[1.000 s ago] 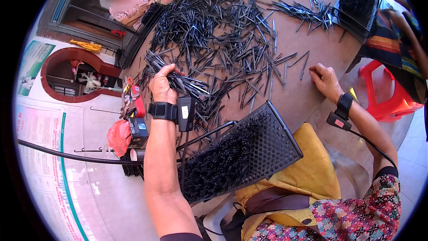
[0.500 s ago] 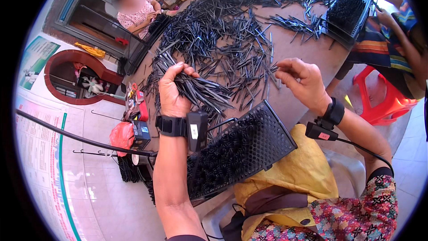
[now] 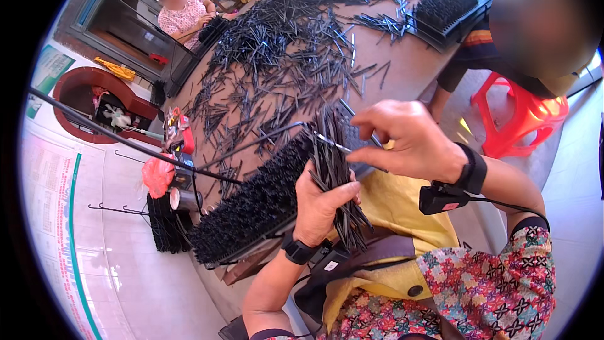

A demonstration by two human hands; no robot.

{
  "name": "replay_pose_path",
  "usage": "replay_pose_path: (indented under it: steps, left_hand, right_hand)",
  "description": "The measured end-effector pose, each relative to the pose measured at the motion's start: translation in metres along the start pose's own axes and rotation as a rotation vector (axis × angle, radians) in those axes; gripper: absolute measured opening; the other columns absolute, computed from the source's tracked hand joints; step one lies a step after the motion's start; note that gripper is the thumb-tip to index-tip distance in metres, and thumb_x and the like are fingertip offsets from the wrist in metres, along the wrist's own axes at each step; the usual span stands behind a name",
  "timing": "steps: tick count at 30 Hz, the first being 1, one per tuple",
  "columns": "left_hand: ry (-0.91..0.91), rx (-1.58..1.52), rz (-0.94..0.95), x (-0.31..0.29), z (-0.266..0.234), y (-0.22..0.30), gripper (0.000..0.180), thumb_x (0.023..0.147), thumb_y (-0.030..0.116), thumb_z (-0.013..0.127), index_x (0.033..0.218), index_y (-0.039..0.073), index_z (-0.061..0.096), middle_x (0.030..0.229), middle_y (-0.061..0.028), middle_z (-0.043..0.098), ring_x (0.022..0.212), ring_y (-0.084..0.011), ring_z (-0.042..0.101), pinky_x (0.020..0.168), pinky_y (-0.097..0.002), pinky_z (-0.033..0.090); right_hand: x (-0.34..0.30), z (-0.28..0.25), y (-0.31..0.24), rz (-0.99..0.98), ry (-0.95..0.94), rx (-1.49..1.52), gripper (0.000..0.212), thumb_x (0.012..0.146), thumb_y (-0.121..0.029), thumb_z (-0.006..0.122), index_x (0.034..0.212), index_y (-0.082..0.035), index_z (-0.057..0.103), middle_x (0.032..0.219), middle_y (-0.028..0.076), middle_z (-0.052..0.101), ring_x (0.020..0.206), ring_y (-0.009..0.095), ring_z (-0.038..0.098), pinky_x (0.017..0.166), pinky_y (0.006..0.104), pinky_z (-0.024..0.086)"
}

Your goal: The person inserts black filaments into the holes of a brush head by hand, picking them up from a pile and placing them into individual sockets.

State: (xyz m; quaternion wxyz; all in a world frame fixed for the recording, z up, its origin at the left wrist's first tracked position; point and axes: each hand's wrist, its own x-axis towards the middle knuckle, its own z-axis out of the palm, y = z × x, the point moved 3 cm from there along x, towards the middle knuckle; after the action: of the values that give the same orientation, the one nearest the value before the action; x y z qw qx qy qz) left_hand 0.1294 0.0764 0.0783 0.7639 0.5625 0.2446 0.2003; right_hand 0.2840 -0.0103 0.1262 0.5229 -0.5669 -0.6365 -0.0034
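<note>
A brown worktop (image 3: 409, 56) spreads ahead, strewn with loose, thin black strips (image 3: 270, 44). The person's left hand (image 3: 324, 204) has swung back from it, bringing a thick bundle of slim, glossy black strips (image 3: 330, 151) over the right end of the black perforated board with dense bristly tufts (image 3: 251, 198), above a yellow cloth (image 3: 402, 214). Its fingers are clenched around the bundle. The right hand (image 3: 406, 135) has closed in, so both now meet at the bundle; whether its bent fingers pinch a strip, I cannot tell.

l hand (image 3: 321, 206) w/ blk strips (image 3: 330, 158) moved off pile (image 3: 261, 41) twd apron (image 3: 415, 208), r hand (image 3: 409, 141) nr them.
</note>
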Motion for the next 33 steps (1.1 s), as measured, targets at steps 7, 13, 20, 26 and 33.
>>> replay_pose_path:
  steps: [7, 13, 20, 26, 33]
  left_hand:
    - [0.121, 0.262, 0.134, -0.043, -0.027, -0.081, 0.043, 0.069, 0.000, 0.071, 0.105, 0.001, 0.049, 0.086, 0.0004, 0.056, 0.074, -0.0065, 0.052, 0.069, -0.0220, 0.046]
    - [0.227, 0.212, 0.088, -0.053, -0.054, -0.101, 0.045, 0.068, 0.001, 0.071, 0.108, 0.000, 0.051, 0.092, -0.0031, 0.061, 0.080, -0.0095, 0.057, 0.073, -0.0240, 0.048]
    - [0.211, 0.053, 0.079, -0.052, -0.054, -0.104, 0.037, 0.067, -0.004, 0.067, 0.098, 0.002, 0.048, 0.081, -0.0071, 0.059, 0.062, -0.0148, 0.058, 0.058, -0.0278, 0.051]
    - [0.141, 0.093, 0.097, -0.053, -0.054, -0.102, 0.039, 0.067, -0.005, 0.068, 0.100, 0.003, 0.049, 0.088, -0.0082, 0.060, 0.070, -0.0143, 0.059, 0.061, -0.0274, 0.051]
    - [0.043, 0.132, 0.046, -0.048, -0.044, -0.096, 0.048, 0.067, -0.003, 0.073, 0.109, 0.002, 0.051, 0.091, -0.0048, 0.062, 0.079, -0.0098, 0.059, 0.072, -0.0243, 0.049]
  right_hand:
    - [-0.071, 0.055, -0.002, 0.127, -0.232, 0.101, 0.029, 0.071, 0.002, 0.062, 0.096, 0.002, 0.050, 0.062, 0.013, 0.058, 0.055, 0.029, 0.060, 0.050, 0.0349, 0.046]
    - [-0.112, 0.079, -0.006, 0.322, -0.538, 0.003, 0.042, 0.073, -0.003, 0.057, 0.112, 0.001, 0.042, 0.059, 0.021, 0.055, 0.058, 0.040, 0.057, 0.052, 0.0460, 0.044]
    - [-0.098, 0.052, 0.013, 0.307, -0.375, 0.132, 0.054, 0.068, 0.002, 0.055, 0.121, 0.001, 0.047, 0.057, 0.010, 0.055, 0.048, 0.018, 0.056, 0.050, 0.0283, 0.045]
    - [-0.063, 0.043, 0.043, 0.496, 0.068, 0.285, 0.033, 0.071, 0.001, 0.060, 0.103, 0.002, 0.051, 0.060, 0.009, 0.059, 0.051, 0.011, 0.055, 0.049, 0.0252, 0.044]
    - [-0.017, 0.060, 0.072, 0.289, 0.346, 0.211, 0.027, 0.076, -0.002, 0.066, 0.097, 0.002, 0.050, 0.070, 0.012, 0.064, 0.061, 0.012, 0.063, 0.055, 0.0238, 0.049]
